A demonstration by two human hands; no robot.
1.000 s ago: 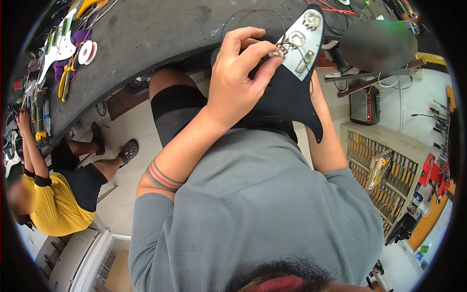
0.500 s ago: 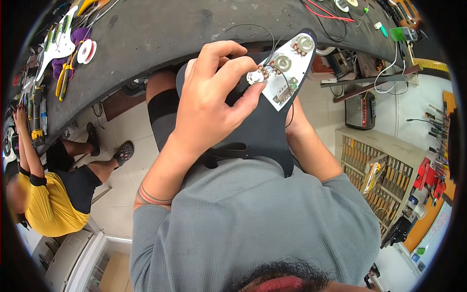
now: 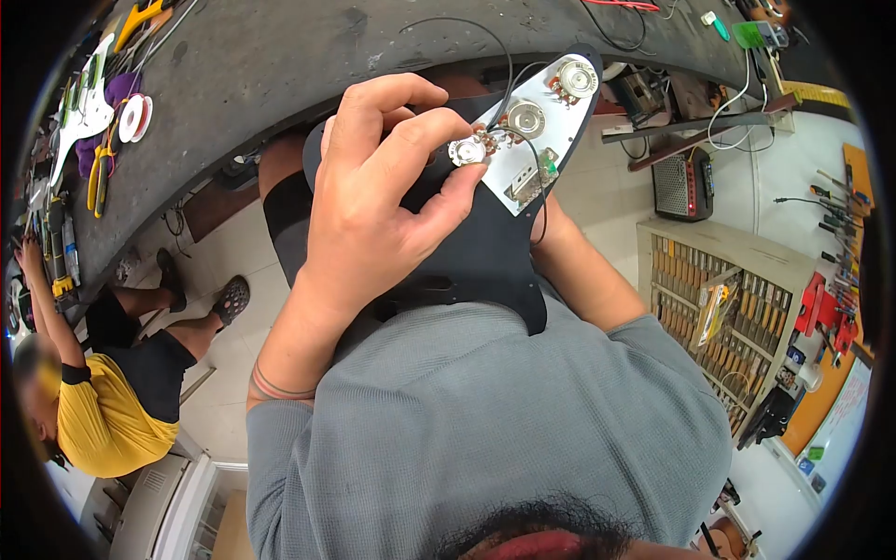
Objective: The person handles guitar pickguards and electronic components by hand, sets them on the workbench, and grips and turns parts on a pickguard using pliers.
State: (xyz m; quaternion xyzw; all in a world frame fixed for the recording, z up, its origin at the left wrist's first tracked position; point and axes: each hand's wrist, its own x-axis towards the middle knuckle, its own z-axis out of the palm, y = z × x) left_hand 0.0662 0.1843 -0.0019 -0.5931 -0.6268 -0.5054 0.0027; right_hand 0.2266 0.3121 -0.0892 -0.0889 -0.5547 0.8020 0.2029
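A black guitar pickguard (image 3: 476, 243) lies face down over my lap, its wiring side up. A silver plate on it carries potentiometers (image 3: 525, 119), a switch or jack part (image 3: 527, 191) and thin black wires (image 3: 511, 70). My left hand (image 3: 373, 187) is closed, thumb and index finger pinching the potentiometer (image 3: 467, 151) nearest me at the plate's left edge. My right hand (image 3: 551, 219) reaches under the pickguard's right side; its fingers are hidden behind it.
A dark workbench (image 3: 280, 56) runs along the far side, with a solder spool (image 3: 135, 119), yellow-handled pliers (image 3: 98, 182) and a white pickguard (image 3: 84, 103). Another person in a yellow top (image 3: 117, 411) sits at left. At right stand an amplifier (image 3: 681, 182) and a file rack (image 3: 719, 308).
The pickguard and both my hands have shifted slightly left in view, along with the whole scene. My left fingers stay on the same potentiometer.
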